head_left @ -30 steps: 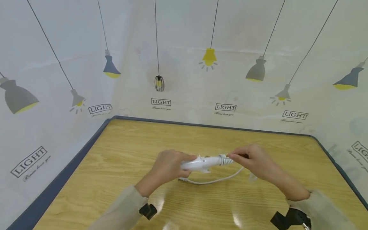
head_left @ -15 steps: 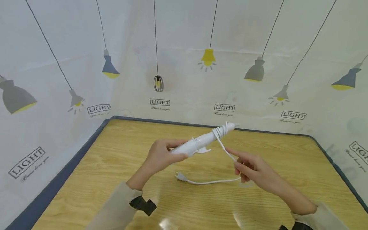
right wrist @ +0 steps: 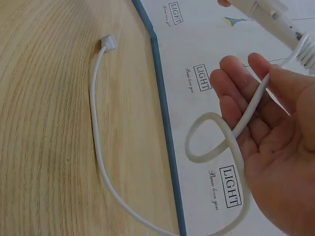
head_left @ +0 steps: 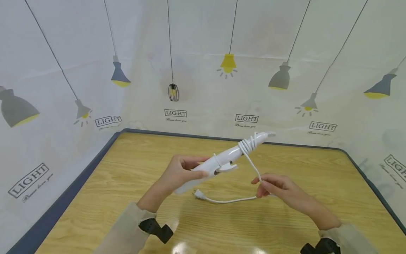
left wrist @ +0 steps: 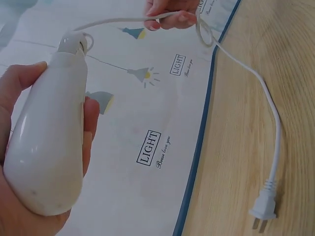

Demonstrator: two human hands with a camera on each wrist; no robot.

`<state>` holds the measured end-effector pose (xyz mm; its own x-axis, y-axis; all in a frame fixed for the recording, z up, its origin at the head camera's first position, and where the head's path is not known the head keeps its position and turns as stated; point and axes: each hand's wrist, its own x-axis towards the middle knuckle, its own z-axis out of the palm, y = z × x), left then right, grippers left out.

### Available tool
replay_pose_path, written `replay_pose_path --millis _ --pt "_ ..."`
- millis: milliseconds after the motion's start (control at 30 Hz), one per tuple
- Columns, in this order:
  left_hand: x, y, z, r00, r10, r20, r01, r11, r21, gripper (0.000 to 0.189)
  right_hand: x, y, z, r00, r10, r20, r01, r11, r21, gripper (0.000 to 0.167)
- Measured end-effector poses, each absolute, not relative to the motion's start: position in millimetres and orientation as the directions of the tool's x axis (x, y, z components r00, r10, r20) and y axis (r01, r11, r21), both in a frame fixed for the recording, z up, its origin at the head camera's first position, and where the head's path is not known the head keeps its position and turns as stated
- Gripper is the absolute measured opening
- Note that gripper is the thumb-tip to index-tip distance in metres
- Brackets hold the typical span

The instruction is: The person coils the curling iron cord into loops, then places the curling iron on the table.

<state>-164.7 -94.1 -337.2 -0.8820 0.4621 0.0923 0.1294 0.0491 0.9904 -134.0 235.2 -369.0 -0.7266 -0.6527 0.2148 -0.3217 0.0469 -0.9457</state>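
My left hand [head_left: 177,174] grips a long white electric appliance [head_left: 228,155] by its thicker part, thumb on one side and fingers on the other. A small lever or hook sticks out from its underside. The far end is tilted up to the right, and the white power cord [left wrist: 272,115] is wound around it in several turns. My right hand [head_left: 282,190] pinches the cord between thumb and fingers, a straight stretch running up to the coil. In the right wrist view, a loose loop of cord [right wrist: 198,158] hangs beside the palm.
The two-pin plug [head_left: 199,194] lies on the wooden table [head_left: 152,148] below the appliance, cord trailing right from it. A dark blue border [head_left: 203,135] edges the table. White curtains [head_left: 203,88] printed with lamps rise around it.
The appliance has been raised, its corded end tilting up and away. My right hand has gone from right beside the coil to a lower spot, with cord stretched between.
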Motion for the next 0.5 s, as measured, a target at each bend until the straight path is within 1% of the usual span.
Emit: replay_pose_path --millis 100,233,300,367,500 --pt "-163 -94 -335 -0.871 0.482 0.095 0.127 0.033 0.991 0.041 -136 237 -374 -0.756 -0.636 0.153 -0.259 0.075 -0.963 0.028" --pt "-161 -96 -334 -0.854 0.513 0.09 0.112 0.012 0.994 0.041 -139 239 -379 -0.747 -0.654 0.119 -0.219 0.074 -0.973 0.026" --pt "-159 -96 -334 -0.841 0.534 0.085 0.1 -0.001 0.995 0.042 -141 239 -382 -0.738 -0.663 0.122 -0.227 0.074 -0.971 0.025" --pt "-158 -96 -334 -0.822 0.563 0.081 0.09 -0.011 0.996 0.043 -144 238 -384 -0.743 -0.656 0.133 -0.24 0.075 -0.968 0.025" --pt "-155 -96 -335 -0.766 0.635 0.097 0.097 -0.035 0.995 0.044 -151 239 -388 -0.784 -0.604 0.142 -0.252 0.101 -0.962 0.022"
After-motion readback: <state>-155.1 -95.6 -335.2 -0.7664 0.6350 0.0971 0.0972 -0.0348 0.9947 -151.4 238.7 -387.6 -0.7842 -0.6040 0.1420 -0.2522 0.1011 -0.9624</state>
